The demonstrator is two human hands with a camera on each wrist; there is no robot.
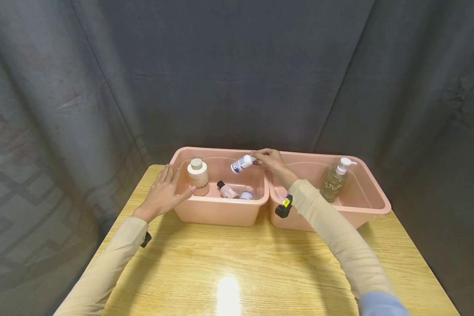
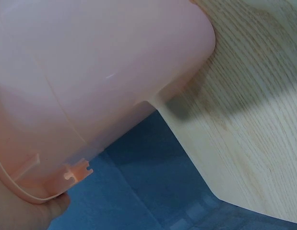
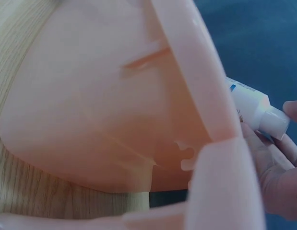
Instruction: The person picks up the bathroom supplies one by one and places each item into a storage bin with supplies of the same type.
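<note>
Plastic fills both wrist views: in the left wrist view the pink wall of the left bin (image 2: pixel 90 72) blocks nearly everything, with only a sliver of skin at the bottom left corner, so the left hand's fingers cannot be made out there; in the right wrist view the bin walls hide most of the small white bottle (image 3: pixel 251 106), leaving only its capped end and part of a blue-printed label. In the head view the two small bottles (image 1: pixel 233 192) lying on the floor of the left bin (image 1: pixel 221 210) are partly cut off by its front wall, and their labels are too small to read. The left hand (image 1: pixel 163 191) lies flat with straight fingers against the outer wall of the left bin at its 9 o'clock side, fingertips reaching the rim near the tall beige bottle (image 1: pixel 198 177), which stands upright inside; it grips nothing. The right hand (image 1: pixel 269 160) pinches the small white bottle (image 1: pixel 242 163) by its cap end between curled fingertips, above the dividing rims of the two bins. The bottle hangs in the air over the left bin, long axis tilted, cap toward 2 o'clock and base toward 8 o'clock. A pump bottle (image 1: pixel 335 180) stands upright in the right bin (image 1: pixel 375 206) on the wooden table (image 1: pixel 229 263).
</note>
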